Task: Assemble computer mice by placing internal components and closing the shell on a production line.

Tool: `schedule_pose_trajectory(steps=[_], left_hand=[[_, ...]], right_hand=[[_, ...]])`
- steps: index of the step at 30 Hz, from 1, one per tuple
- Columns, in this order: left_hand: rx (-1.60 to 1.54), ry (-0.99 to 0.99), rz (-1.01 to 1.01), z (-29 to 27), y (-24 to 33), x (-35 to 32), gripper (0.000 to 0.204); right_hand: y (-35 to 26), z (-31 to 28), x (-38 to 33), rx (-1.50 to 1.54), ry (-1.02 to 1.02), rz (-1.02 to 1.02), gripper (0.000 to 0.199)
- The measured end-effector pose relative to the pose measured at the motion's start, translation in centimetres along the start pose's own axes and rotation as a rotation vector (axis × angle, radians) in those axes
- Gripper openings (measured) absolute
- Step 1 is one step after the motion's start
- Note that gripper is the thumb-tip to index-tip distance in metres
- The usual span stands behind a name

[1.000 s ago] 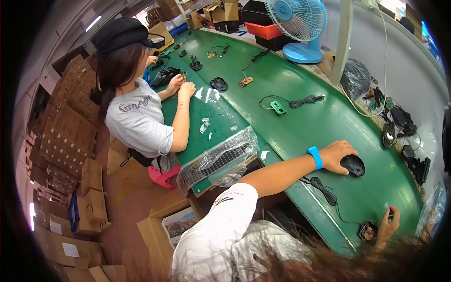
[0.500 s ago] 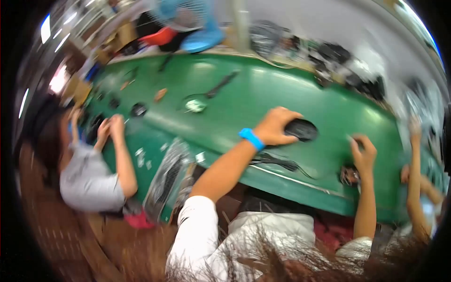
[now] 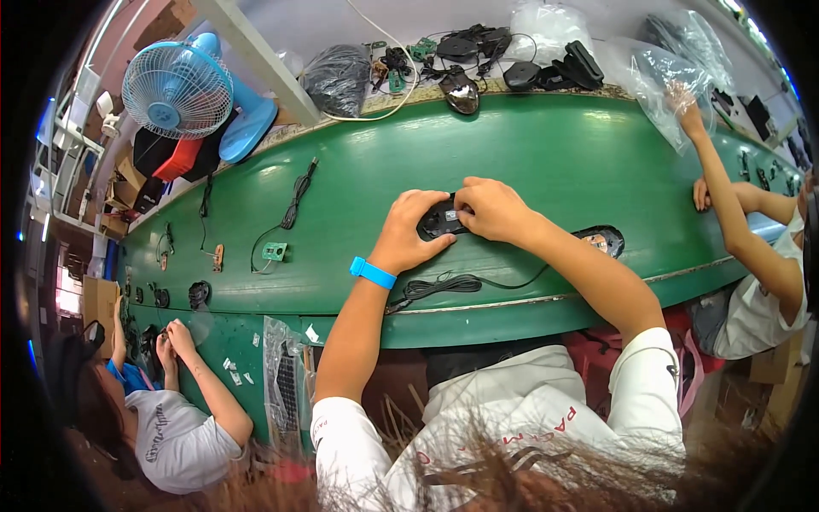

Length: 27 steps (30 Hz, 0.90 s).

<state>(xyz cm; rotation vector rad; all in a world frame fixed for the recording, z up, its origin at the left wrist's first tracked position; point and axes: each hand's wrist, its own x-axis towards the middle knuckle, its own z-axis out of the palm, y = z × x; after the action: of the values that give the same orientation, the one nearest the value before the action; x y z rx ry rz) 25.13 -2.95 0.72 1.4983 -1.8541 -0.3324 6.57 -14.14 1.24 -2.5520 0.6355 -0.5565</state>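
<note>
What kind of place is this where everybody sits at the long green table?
Probably a small factory line for computer mice: both hands, left and right, hold a black computer mouse on the long green workbench, with loose black cables and co-workers nearby.

Black computer mouse [image 3: 441,222], flat on green table, partly covered

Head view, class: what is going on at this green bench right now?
A person holds a black computer mouse on the green bench with both hands: the left hand cups it from the left and the right hand presses on it from the right. Its coiled cable lies just in front. Another mouse part sits to the right. One co-worker works at the far left; another reaches into a clear plastic bag on the right.
</note>
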Motion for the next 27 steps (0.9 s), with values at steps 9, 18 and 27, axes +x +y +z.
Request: schedule_pose_trajectory(steps=[9,18,27], left_hand=[[0.114,-0.019,0.088,0.3,0.2,-0.4,0.046],[0.023,0.004,-0.003,-0.7,1.1,-0.9,0.046],[0.472,0.149,-0.168,-12.2,-6.3,-4.5,0.054]], right_hand=[[3.6,-7.0,-6.1,0.075,0.364,0.145,0.010],[6.3,-9.4,-8.4,0.051,0.675,0.219,0.004],[6.1,-8.6,-9.3,-0.078,0.631,0.089,0.004]])
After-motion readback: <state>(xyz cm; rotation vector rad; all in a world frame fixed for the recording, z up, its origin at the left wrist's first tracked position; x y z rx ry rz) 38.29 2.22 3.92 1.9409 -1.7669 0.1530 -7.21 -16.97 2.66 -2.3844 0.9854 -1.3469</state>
